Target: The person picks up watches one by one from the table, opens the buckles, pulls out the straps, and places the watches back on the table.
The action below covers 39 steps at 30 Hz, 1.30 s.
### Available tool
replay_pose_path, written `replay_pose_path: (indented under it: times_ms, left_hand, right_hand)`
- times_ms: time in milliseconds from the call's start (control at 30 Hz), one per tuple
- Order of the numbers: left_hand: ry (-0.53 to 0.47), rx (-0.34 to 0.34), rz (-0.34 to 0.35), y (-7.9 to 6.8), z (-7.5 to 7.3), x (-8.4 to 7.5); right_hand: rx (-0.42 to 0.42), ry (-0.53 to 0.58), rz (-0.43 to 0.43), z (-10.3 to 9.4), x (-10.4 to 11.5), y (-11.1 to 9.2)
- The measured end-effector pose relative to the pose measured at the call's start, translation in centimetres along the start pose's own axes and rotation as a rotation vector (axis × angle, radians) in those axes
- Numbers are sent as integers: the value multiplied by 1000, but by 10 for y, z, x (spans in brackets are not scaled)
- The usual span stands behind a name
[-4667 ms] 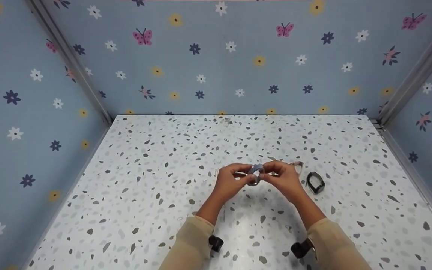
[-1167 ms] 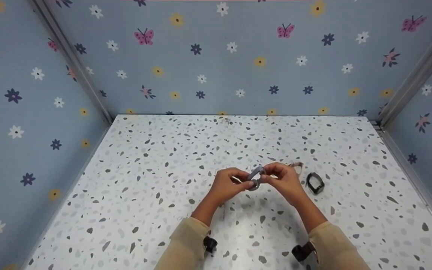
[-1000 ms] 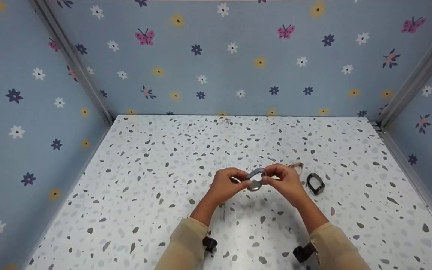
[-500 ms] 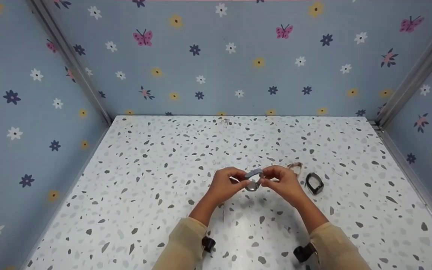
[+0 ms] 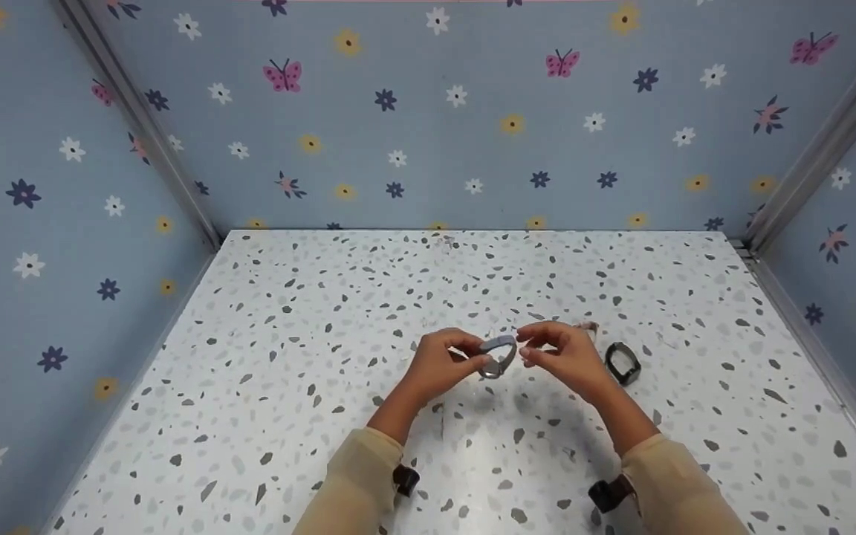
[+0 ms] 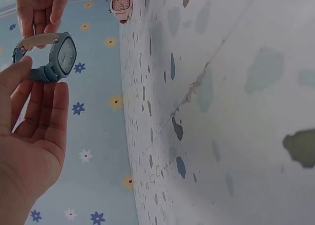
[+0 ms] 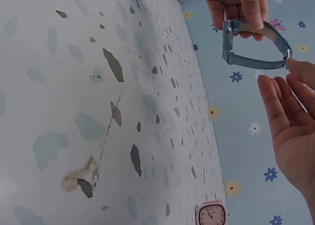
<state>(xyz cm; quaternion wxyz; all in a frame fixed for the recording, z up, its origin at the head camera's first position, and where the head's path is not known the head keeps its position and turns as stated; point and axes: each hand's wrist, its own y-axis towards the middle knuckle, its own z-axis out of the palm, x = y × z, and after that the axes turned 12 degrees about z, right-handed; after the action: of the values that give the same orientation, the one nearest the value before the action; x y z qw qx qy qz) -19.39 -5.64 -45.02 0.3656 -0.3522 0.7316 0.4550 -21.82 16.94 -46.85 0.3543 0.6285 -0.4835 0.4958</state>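
A blue-strapped wristwatch (image 5: 501,355), its strap fastened into a loop, is held above the table by my left hand (image 5: 439,364). The left thumb and fingers pinch the strap close to the case, as the right wrist view shows of the watch (image 7: 256,62). My right hand (image 5: 565,360) is just right of the loop, thumb and fingers parted and holding nothing. Its thumb tip is right by the buckle end in the right wrist view. The square watch face (image 6: 66,56) points away from the hands in the left wrist view.
A black watch (image 5: 623,364) lies on the speckled white table (image 5: 309,416) to the right of my right hand. A pink watch (image 7: 211,214) rests nearby, mostly hidden behind that hand in the head view. Flower-patterned panels (image 5: 443,134) enclose the back and sides.
Both hands were on the blue watch; my right hand has let go of the strap and drawn slightly right. My left hand has shifted a little left with the watch.
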Motion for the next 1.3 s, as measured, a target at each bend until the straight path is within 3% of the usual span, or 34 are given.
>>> replay_pose_path:
  times_ms: [233,300,500,767,867,1067,1300]
  left_hand:
    - [4,35,-17,0,-3,-2]
    - [13,46,-9,0,-2,5]
    - [37,63,15,3,1,31]
    - [47,72,26,3,0,36]
    - [56,79,23,3,0,36]
    - [42,89,-3,2,1,40]
    - [25,94,-34,1,1,42]
  right_hand:
    - [59,-123,-81,2,29,-8]
    - [82,-165,-108,2,33,-9]
    - [122,-214,-153,2,36,-8]
    - [118,-299,-174,3,39,-9]
    - [117,-339,-189,3,37,-8]
    - [112,-396,-183,1,12,5]
    - [108,-383,-167,0,2,10]
